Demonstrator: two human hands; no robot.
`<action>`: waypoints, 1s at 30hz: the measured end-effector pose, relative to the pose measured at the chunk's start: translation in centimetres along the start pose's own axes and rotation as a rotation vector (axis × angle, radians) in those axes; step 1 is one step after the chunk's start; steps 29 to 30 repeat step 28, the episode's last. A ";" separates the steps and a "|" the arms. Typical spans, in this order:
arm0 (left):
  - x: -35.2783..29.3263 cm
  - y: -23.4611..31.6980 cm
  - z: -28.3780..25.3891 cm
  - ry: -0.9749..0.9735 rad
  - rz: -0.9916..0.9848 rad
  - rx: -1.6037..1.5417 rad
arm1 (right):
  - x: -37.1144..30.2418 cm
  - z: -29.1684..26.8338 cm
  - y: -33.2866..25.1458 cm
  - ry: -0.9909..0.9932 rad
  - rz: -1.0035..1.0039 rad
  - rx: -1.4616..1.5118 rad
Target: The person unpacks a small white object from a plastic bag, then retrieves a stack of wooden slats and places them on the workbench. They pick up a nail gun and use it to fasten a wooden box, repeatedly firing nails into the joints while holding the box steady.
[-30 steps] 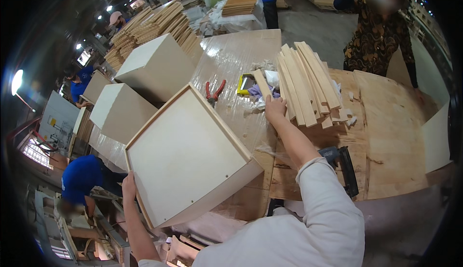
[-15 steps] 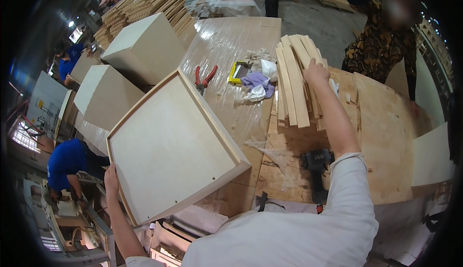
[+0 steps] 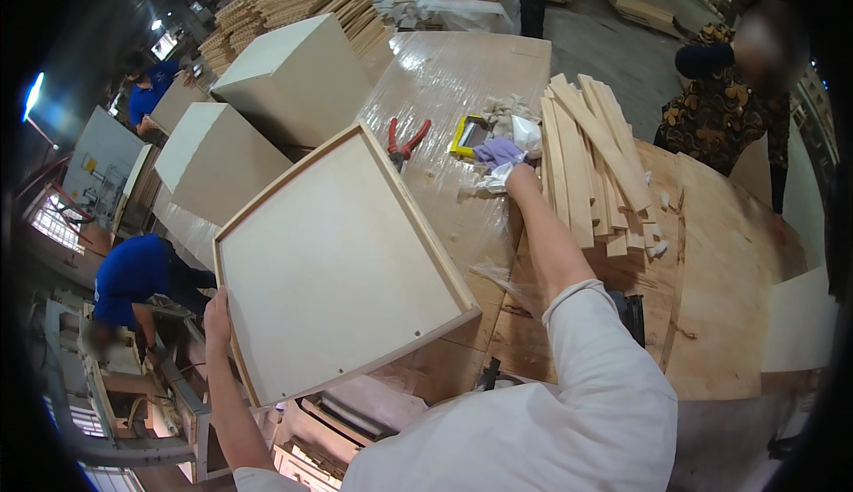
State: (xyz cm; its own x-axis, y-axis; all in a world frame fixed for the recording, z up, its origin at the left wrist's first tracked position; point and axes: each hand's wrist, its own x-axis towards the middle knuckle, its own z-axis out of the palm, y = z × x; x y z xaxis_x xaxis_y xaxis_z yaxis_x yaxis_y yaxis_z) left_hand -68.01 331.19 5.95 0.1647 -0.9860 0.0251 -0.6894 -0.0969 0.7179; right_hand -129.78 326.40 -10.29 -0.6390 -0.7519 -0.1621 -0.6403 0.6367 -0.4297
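Observation:
A pale wooden box [image 3: 342, 261] with a raised wooden edging around its flat panel lies tilted on the near left of the table. My left hand [image 3: 216, 319] is closed on the left edge of this box. My right hand [image 3: 522, 179] reaches forward to a crumpled white wad [image 3: 495, 179] beside a purple cloth [image 3: 499, 152]; its fingers are hidden, so a hold cannot be made out. Just right of that hand lies a loose pile of wooden strips [image 3: 597, 159], one strip lying across the others. Red-handled pliers [image 3: 407, 141] rest beyond the box.
Two more pale boxes [image 3: 298, 79] stand at the far left, before stacked boards [image 3: 293, 3]. A yellow-framed tool [image 3: 466, 135] lies by the cloths. My right arm partly covers a black power tool [image 3: 633, 316]. A co-worker in a patterned top [image 3: 724, 110] stands at the right; others in blue work leftward.
My right hand has left the wooden strips and moved left to the white wad and purple cloth. The strips now lie more askew. My left hand keeps its place on the box.

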 end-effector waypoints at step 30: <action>-11.3 21.0 7.3 -0.746 0.644 -0.044 | -28.7 -17.0 -14.7 -0.374 -0.886 1.293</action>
